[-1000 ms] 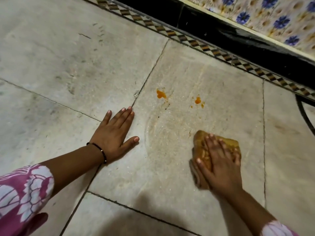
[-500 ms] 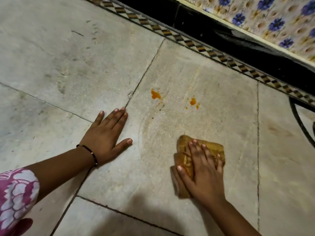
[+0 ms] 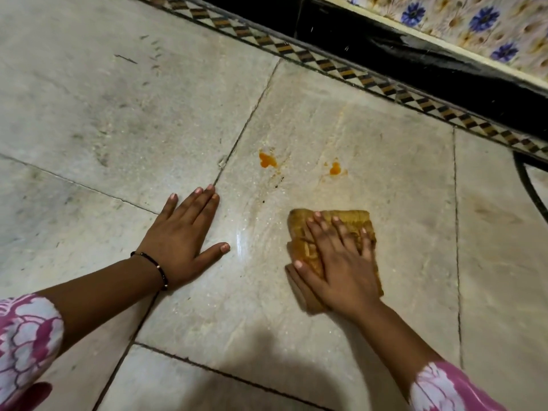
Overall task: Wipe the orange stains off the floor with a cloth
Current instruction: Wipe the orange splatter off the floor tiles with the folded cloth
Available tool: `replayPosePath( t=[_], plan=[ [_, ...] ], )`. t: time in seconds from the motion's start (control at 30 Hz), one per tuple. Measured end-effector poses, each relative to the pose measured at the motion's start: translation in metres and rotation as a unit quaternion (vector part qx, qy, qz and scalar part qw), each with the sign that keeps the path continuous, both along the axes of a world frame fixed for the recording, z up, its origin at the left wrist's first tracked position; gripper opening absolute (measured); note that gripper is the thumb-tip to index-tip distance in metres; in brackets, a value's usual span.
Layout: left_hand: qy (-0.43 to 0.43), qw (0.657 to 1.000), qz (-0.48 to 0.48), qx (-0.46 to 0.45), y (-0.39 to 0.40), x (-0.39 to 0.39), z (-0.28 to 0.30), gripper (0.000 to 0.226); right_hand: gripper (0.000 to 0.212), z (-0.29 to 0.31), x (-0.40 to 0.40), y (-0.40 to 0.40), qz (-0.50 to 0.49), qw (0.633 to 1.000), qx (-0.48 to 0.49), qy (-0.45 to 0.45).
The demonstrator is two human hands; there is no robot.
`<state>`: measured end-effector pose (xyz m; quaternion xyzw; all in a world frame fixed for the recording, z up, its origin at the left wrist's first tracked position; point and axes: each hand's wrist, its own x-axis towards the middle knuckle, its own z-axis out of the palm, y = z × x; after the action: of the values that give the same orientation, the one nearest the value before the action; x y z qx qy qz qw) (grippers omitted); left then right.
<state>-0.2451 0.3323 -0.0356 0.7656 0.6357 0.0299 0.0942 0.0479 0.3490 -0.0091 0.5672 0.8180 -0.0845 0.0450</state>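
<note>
Pale marble floor (image 3: pixel 124 108) fills most of the view, big slabs split by dark grout lines, slightly glossy with a light glare patch between the hands. Along the far edge runs a patterned diamond border strip (image 3: pixel 350 73), behind it a black skirting band (image 3: pixel 415 59), then a floral tile wall (image 3: pixel 474 22) with blue flowers at top right. A dark curved inlay line (image 3: pixel 530 188) shows at the right edge. Person's shadow falls on the floor at the bottom centre. Pink and white printed sleeves (image 3: pixel 26 339) are visible at bottom left and bottom right. Left hand (image 3: pixel 181 241) lies flat on the floor, palm down, fingers straight and close together, thumb spread out to the side, holding nothing; fingertips reach the grout line. A thin dark beaded bracelet (image 3: pixel 157 268) sits on the left wrist. Right hand (image 3: pixel 341 262) lies flat on top of the cloth (image 3: pixel 350 218), fingers spread and pressing it down onto the floor, not curled round it, slightly blurred. The cloth is a folded, orange-brown stained rag, lying on the middle slab to the right of the left hand, well apart from it. Two orange stains (image 3: pixel 267 160) sit on the same slab beyond the cloth, apart from it and untouched: the bigger blob to the left, the smaller one to the right with tiny specks beside it.
</note>
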Motion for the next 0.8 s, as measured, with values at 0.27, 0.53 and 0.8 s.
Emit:
replayPosePath(
  t=[0.27,0.53,0.8],
  plan=[
    [0.016,1.0,-0.002,-0.011,0.0,0.002,-0.002,0.085,0.084,0.002,0.07,0.059,-0.201,0.979,0.0,-0.02],
    [0.025,1.0,-0.001,-0.01,-0.001,0.003,-0.001,0.084,0.079,-0.003,-0.017,0.134,-0.066,0.998,0.002,0.005],
    [0.01,1.0,0.003,-0.006,-0.001,0.005,0.0,0.084,0.085,0.006,0.063,0.088,-0.048,0.999,0.012,-0.016]
  ],
)
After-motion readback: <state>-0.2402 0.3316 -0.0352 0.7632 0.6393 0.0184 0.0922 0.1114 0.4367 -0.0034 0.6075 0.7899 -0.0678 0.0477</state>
